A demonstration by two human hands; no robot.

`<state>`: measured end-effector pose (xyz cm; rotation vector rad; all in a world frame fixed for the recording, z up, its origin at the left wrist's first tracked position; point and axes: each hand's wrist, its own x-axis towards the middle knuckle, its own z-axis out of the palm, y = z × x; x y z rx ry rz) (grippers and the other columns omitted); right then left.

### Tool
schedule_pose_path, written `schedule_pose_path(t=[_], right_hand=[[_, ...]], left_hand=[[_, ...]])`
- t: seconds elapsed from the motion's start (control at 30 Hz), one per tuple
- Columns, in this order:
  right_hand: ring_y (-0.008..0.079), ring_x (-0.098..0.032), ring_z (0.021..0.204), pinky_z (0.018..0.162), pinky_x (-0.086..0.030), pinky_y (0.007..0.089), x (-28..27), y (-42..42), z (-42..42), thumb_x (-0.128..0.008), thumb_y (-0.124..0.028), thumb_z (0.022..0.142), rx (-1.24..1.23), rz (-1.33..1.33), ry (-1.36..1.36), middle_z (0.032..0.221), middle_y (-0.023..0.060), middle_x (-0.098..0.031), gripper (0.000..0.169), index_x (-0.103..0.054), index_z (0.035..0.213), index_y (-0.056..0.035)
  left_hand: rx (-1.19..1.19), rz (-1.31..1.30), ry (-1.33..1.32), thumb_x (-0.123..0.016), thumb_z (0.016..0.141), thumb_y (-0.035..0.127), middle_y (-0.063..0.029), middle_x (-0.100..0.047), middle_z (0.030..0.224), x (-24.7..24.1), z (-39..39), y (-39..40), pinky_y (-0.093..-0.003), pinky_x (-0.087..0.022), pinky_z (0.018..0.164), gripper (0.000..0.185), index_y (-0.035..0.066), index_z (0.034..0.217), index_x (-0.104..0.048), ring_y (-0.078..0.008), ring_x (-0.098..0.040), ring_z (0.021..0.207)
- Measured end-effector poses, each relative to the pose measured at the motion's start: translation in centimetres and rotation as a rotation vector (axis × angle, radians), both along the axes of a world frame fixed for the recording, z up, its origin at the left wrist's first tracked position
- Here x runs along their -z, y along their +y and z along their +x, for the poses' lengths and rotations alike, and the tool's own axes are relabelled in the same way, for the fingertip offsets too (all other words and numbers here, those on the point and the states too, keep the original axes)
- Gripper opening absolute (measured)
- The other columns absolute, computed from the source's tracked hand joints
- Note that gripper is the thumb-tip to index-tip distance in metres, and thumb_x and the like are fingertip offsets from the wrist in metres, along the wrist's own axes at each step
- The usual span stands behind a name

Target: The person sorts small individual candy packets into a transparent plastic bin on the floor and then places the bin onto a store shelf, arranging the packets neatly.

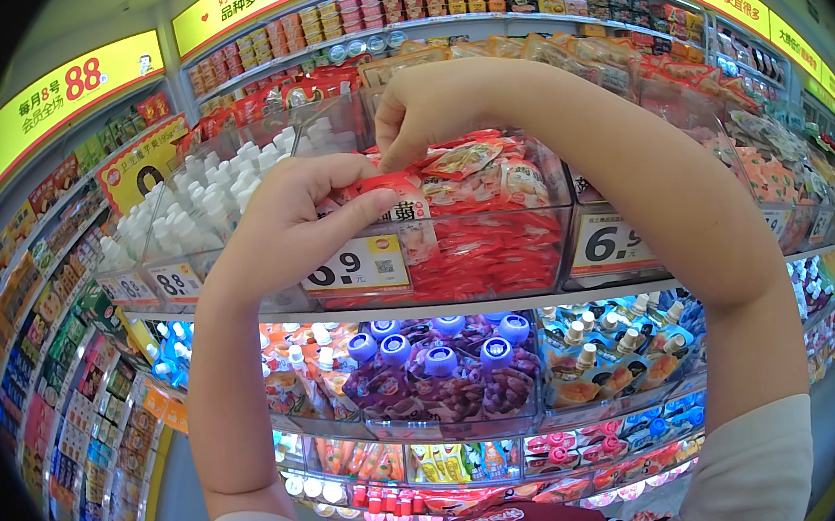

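Before me is a clear plastic display bin (493, 224) filled with red snack packets (497, 260). My left hand (322, 213), thumb in front and fingers behind, pinches the top of a red packet (416, 242) that stands upright at the bin's left front. Close beside it, my right hand (415, 121) reaches over from above with its fingers curled downward, the fingertips at the upper edge of the same packet. Whether those fingertips grip it cannot be told. A price tag (358, 266) on the bin's front lies just below my left hand.
White-capped pouches (216, 204) fill the bins at left. Below, a lit shelf holds purple-capped pouches (442, 360) and blue pouches (608, 363). More packets (579, 56) rise behind the red ones. Another tagged bin (608, 242) adjoins at right, and packed wall shelves (54, 318) stand at far left.
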<state>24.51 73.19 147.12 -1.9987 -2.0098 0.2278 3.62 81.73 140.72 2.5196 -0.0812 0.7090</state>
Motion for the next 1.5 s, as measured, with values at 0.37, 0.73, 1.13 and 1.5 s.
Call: schedule_pose_path(t=[0.37, 0.73, 1.13, 1.5], right_hand=[[0.0128, -0.069, 0.093, 0.079, -0.055, 0.0318, 0.0, -0.3, -0.4, -0.08, -0.034, 0.087, 0.042, -0.048, -0.048, 0.096, 0.005, -0.075, 0.035, -0.078, 0.108, -0.0066], [0.0038, -0.058, 0.062, 0.052, -0.041, 0.0245, -3.3, -5.4, -0.9, -0.081, -0.014, 0.086, -0.18, -0.098, -0.129, 0.072, -0.0018, -0.07, 0.014, -0.07, 0.089, -0.0049], [0.0078, -0.067, 0.068, 0.058, -0.052, 0.0244, -1.7, -4.5, -2.1, -0.079, -0.011, 0.083, -0.215, -0.354, 0.029, 0.072, 0.0012, -0.071, 0.018, -0.068, 0.093, -0.0023], [0.0107, -0.066, 0.07, 0.06, -0.049, 0.0281, -1.1, -4.2, -2.4, -0.082, -0.017, 0.084, -0.153, -0.234, -0.032, 0.082, 0.0034, -0.072, 0.031, -0.061, 0.104, -0.0042]], left_hand=[[-0.014, 0.012, 0.005, -0.069, 0.104, 0.019, 0.0087, -0.057, 0.083, 0.2, 0.1, 0.2, -0.0193, -0.039, 0.06, 0.02, 0.0, 0.097, -0.069, 0.002, -0.046, 0.074], [-0.049, 0.034, -0.077, -0.079, 0.096, 0.015, 0.0046, -0.068, 0.086, 0.0, 0.3, 0.3, -0.0194, -0.049, 0.065, 0.016, -0.001, 0.099, -0.074, 0.0, -0.059, 0.077], [0.08, -0.157, 0.076, -0.079, 0.095, 0.011, 0.0018, -0.068, 0.098, -0.9, 1.4, -0.6, -0.021, -0.053, 0.081, 0.023, 0.006, 0.096, -0.057, -0.0039, -0.064, 0.093], [0.219, -0.236, 0.104, -0.07, 0.101, 0.008, 0.0004, -0.064, 0.11, -0.5, 1.2, 0.4, -0.0221, -0.051, 0.087, 0.022, 0.002, 0.117, -0.057, -0.004, -0.059, 0.102]])
